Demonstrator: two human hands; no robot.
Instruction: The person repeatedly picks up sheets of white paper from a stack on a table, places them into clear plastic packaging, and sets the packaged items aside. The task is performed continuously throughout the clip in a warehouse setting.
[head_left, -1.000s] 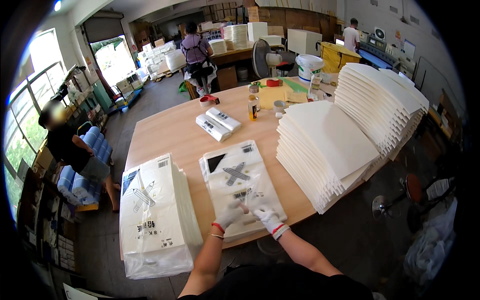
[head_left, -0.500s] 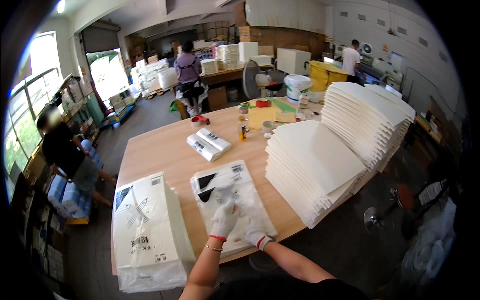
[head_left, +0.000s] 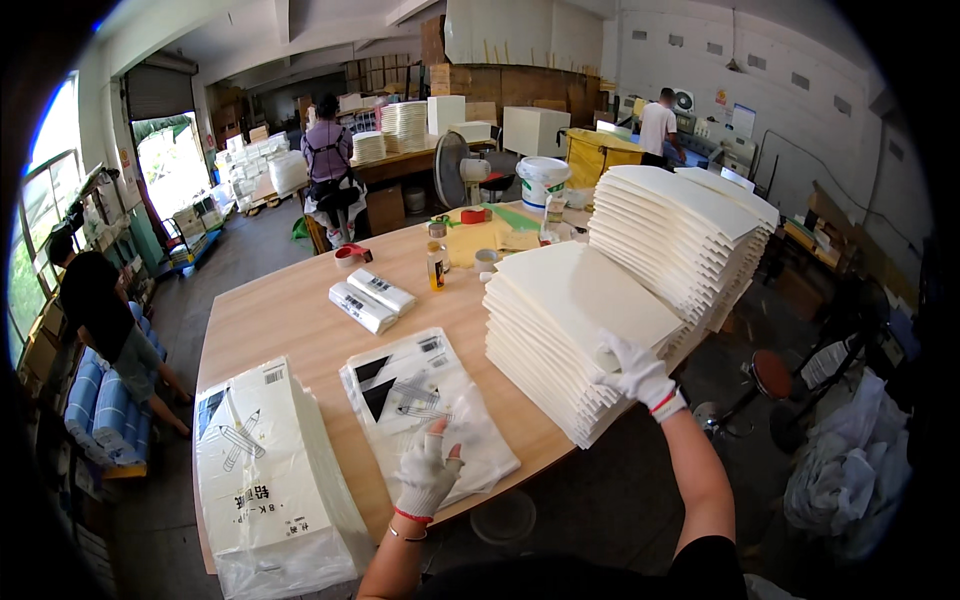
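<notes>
My left hand (head_left: 430,472), in a white knit glove with bare fingertips, is over the near part of a pile of clear printed plastic bags (head_left: 465,445). Its fingers are apart and hold nothing. At the near right corner of the lower stack of white paper (head_left: 570,290) is my right hand (head_left: 640,372), gloved too, with fingers spread. Whether it touches the top sheet I cannot tell. A stack of filled paper packs (head_left: 270,500) in clear printed wrapping stands left of the bags.
Behind the lower stack rises a taller paper stack (head_left: 670,220). Two white rolled packs (head_left: 370,300), a small yellow bottle (head_left: 436,268), a red tape dispenser (head_left: 352,254) and a white bucket (head_left: 543,182) are on the table (head_left: 270,310). Several people are farther off.
My right hand has left the plastic bags and moved right to the paper stack. My left hand stays at the bags, its fingers now apart. The view has turned rightward.
</notes>
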